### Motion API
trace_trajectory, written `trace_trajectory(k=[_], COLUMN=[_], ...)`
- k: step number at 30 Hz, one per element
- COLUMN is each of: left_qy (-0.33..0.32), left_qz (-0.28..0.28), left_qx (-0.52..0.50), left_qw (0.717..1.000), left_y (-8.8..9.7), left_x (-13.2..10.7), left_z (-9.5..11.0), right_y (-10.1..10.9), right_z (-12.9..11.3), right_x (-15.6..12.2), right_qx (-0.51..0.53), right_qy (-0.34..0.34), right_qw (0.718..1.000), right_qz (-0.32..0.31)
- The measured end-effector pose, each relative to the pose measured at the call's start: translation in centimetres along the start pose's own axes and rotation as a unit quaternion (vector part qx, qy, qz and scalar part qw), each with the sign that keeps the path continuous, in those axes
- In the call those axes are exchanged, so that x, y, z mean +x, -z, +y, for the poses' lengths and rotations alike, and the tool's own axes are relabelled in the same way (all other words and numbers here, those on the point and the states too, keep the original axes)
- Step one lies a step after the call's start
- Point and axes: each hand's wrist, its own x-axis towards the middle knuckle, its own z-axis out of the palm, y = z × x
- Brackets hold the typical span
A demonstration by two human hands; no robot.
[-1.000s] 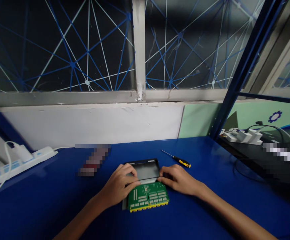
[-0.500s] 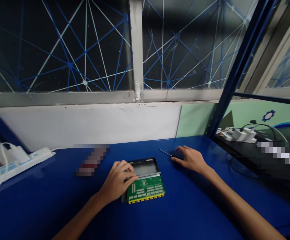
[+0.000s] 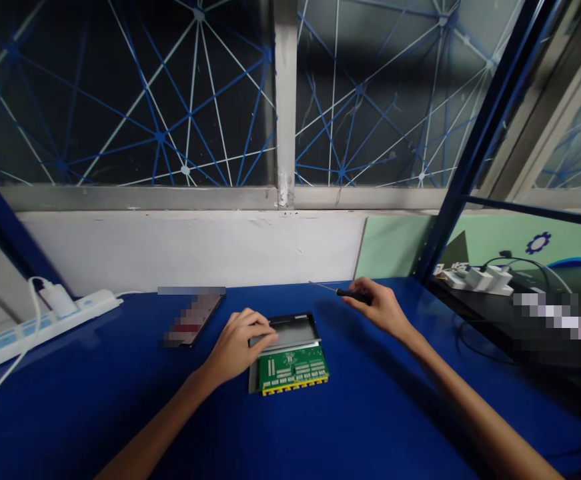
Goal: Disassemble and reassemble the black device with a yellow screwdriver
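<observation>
The right hand (image 3: 377, 305) has its grip pinched around the dark handle of a screwdriver (image 3: 354, 295), thumb and fingers closing on it. The thin shaft points left, towards the white wall (image 3: 195, 250); whether its tip touches anything I cannot tell.

The left hand (image 3: 240, 343) lies on the left side of a shallow case (image 3: 294, 331), fingers bent over its far corner and thumb reaching across the inside. I cannot tell whether this grip pinches the edge or merely rests there.

The case sits on the blue worktop (image 3: 360, 420), in the middle, between the two hands. It has a black rim and a grey inside. At its near end is a green board (image 3: 295, 363), with a yellow strip (image 3: 295, 386) along the edge closest to the person.

Left of the case, well apart from it, lies a phone (image 3: 195, 323), mostly blurred into blocks. Farther left is a white power strip (image 3: 93, 305) with a plug (image 3: 59, 300) in it. Beyond the wall's upper edge is a window (image 3: 135, 80) patterned with blue and white lines.
</observation>
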Motion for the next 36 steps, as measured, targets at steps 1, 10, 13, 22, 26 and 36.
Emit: trace_trajectory(k=[1,10,13,22,26,36], left_qy=[0.006,0.017,0.013,0.006,0.012,0.0], left_qz=[0.01,-0.014,-0.034,-0.011,-0.004,0.006], left_qx=[-0.005,-0.073,-0.102,-0.183,-0.221,-0.227], left_qw=[1.0,0.997,0.994,0.983,0.975,0.974], left_y=[0.2,-1.2,-2.6,-4.5,-4.8,-5.0], left_x=[0.3,4.2,5.1,4.7,4.2,3.7], left_z=[0.1,3.7,4.9,5.4,5.0,4.8], right_y=[0.2,-2.0,-3.0,-3.4,-3.6,-3.5], right_z=[-0.8,-7.1,-7.6,-7.2,-7.3,-7.3], right_x=[0.3,2.1,1.1,-0.4,-0.6,-0.7], right_qx=[0.027,0.21,0.202,0.266,0.239,0.199], right_qy=[0.005,0.0,0.019,0.001,0.012,0.033], right_qw=[1.0,0.977,0.979,0.963,0.971,0.978], right_qz=[0.015,0.022,0.008,-0.026,-0.033,-0.054])
